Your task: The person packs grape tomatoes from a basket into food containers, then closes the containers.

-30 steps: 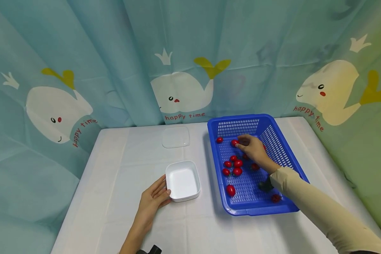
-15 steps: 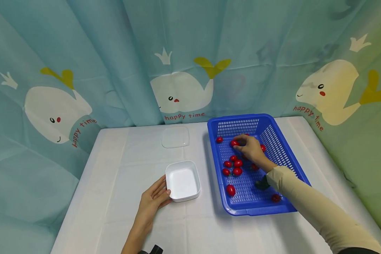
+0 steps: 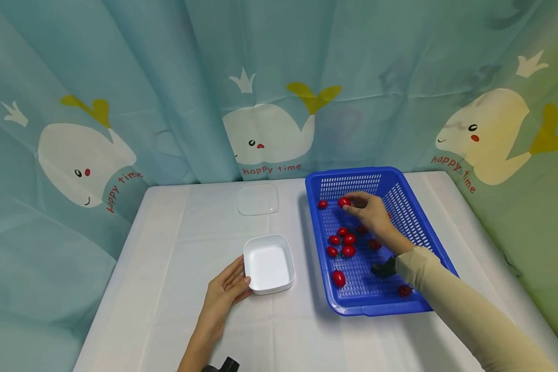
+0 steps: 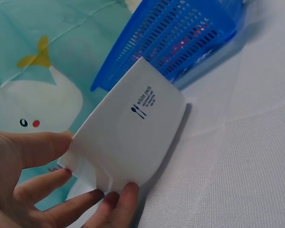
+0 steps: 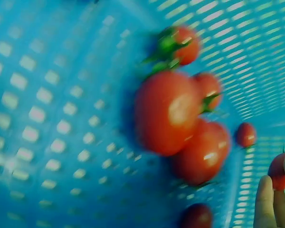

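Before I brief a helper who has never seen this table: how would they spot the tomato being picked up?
Find the blue basket on the right of the white table. The right hand reaches into its far end, and the cherry tomato sits pinched at its fingertips. Unlike the other tomatoes lying loose on the basket floor, it is the only one a hand holds.
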`<state>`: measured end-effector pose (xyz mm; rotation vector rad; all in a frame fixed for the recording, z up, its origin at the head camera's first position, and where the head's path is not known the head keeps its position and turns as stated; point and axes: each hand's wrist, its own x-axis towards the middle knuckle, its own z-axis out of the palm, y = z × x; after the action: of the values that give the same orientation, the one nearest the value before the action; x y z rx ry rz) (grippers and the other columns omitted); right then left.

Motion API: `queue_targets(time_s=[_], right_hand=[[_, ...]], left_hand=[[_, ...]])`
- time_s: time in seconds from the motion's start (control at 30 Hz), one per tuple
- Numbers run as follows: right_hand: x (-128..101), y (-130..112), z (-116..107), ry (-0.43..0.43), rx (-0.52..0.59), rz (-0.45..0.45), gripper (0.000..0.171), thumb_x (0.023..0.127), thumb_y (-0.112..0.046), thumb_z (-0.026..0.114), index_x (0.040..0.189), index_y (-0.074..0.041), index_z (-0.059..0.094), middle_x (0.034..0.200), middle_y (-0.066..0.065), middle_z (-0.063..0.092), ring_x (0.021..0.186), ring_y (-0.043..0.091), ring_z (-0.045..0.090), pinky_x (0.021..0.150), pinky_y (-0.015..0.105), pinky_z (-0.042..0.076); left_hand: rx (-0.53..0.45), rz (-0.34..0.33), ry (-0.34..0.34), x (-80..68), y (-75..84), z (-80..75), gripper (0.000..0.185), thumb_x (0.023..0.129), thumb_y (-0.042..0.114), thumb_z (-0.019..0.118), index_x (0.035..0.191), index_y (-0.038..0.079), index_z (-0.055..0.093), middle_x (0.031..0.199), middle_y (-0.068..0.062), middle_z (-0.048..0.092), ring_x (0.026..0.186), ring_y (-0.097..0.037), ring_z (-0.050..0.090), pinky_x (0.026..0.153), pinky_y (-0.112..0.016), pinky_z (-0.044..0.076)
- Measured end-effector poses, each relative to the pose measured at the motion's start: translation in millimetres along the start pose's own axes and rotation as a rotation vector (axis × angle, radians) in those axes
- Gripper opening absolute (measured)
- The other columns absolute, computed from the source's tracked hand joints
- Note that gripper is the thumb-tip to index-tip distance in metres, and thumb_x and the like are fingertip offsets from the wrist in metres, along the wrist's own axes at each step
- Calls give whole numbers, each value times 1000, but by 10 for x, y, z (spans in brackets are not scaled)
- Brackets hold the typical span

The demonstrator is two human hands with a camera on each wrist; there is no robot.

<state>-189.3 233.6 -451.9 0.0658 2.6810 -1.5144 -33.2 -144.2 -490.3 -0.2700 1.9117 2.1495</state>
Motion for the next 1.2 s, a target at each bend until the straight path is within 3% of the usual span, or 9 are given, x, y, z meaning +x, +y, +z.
queue_targets(time_s=[0.13, 0.27, 0.53, 0.93, 1.2], right_hand=[[-80, -130, -48, 2, 70, 3, 39, 100, -16, 72, 137, -2, 66, 136, 23, 68, 118, 28, 64, 87, 12, 52], [-187, -282, -107, -1, 127, 10, 41, 100, -20, 72, 138, -4, 65, 138, 21, 67, 116, 18, 62, 84, 6, 51], [-428, -574, -211, -39, 204, 44, 46, 100, -28, 72, 142, -11, 63, 137, 13, 66, 115, 13, 62, 93, 13, 53], [-761, -775, -257, -41, 237, 81, 51, 96, -39, 75, 141, -20, 63, 135, -4, 65, 126, 14, 56, 96, 12, 52], [-1000, -817, -160, -48, 301, 113, 51, 95, -38, 77, 141, -21, 64, 130, -7, 68, 119, 12, 61, 98, 26, 52]], left_hand=[[1, 3, -4, -3, 0, 8, 66, 97, 11, 73, 157, 11, 46, 163, -19, 44, 147, -35, 47, 96, -32, 62], [7, 6, -6, -1, -2, 11, 66, 97, 11, 72, 157, 11, 45, 164, -18, 43, 147, -34, 47, 96, -31, 62], [14, 12, -6, 5, -14, 10, 66, 98, 12, 72, 158, 10, 44, 164, -18, 42, 148, -34, 46, 97, -30, 61], [28, 12, 1, 11, -20, 9, 66, 98, 15, 73, 158, 10, 45, 165, -16, 41, 149, -34, 45, 98, -30, 61], [25, 14, 5, -3, -23, 8, 65, 99, 15, 72, 158, 10, 45, 165, -16, 41, 149, -34, 45, 99, -30, 61]])
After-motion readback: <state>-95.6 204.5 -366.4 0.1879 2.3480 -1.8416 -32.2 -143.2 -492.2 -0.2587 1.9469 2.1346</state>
